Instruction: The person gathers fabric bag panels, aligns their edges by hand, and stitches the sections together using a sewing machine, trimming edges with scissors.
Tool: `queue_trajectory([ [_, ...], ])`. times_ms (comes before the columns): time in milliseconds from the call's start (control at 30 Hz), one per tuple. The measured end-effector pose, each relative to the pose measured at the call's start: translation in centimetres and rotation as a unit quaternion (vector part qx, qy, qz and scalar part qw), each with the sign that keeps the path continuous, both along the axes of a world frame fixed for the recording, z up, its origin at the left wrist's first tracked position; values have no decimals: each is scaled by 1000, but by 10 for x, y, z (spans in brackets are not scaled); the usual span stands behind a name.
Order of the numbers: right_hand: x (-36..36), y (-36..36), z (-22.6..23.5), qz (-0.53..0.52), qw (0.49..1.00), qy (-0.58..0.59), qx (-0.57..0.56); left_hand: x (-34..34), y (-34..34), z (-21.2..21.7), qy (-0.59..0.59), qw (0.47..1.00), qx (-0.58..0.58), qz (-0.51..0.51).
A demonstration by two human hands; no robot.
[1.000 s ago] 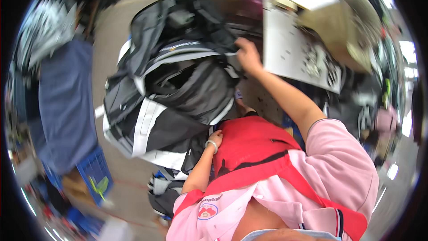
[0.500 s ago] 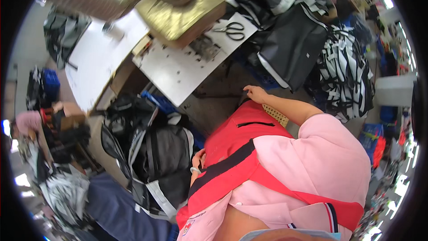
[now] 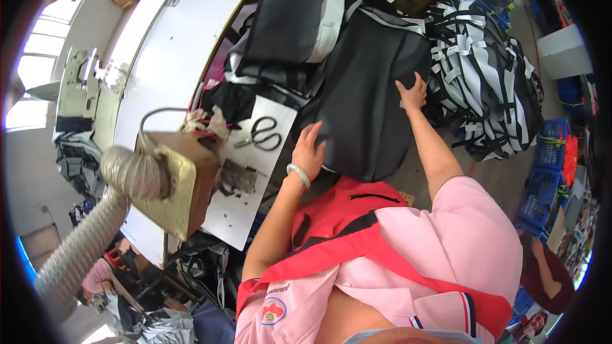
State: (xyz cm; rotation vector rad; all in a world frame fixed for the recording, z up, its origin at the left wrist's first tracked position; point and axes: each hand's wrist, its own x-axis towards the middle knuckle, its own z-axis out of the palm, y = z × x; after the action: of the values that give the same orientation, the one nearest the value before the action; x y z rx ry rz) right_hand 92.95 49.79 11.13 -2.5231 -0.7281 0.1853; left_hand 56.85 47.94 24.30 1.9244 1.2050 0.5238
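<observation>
Just above the middle of the frame, both hands are resting on a large black fabric panel (image 3: 366, 95) that is lying draped over the edge of a white worktable (image 3: 172, 44) and a heap of other dark cloth. The left hand (image 3: 308, 153) (a pale bangle at its wrist) is lying flat with its fingers spread on the panel's lower left edge, not gripping anything, and the right hand (image 3: 412, 94) is pressing open-palmed on the panel's right side, also unclenched. The panel is looking soft and limp, sagging where nothing is holding it up, so it is probably light for its size but floppy; its smooth, faintly shiny face is suggesting it could slide under a flat palm. Pinching it at an edge or corner with each hand, well apart, would likely be controlling it better than pressing from above. To the right of it a pile of black-and-white strapped pieces (image 3: 484, 70) is spilling toward blue crates (image 3: 548, 153) at the right edge. Left of the hands, a pair of scissors (image 3: 260, 135) is lying on a white plate, near a brass-coloured box (image 3: 185, 185) with a ribbed grey hose (image 3: 95, 229) running to the lower left.
</observation>
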Motion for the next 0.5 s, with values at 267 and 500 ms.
queue_trajectory([
  [267,-8,15,-52,-4,958,279,-73,53,160,35,114,982,139,-56],
  [500,0,54,-41,-15,954,299,5,144,288,38,180,930,271,-171],
])
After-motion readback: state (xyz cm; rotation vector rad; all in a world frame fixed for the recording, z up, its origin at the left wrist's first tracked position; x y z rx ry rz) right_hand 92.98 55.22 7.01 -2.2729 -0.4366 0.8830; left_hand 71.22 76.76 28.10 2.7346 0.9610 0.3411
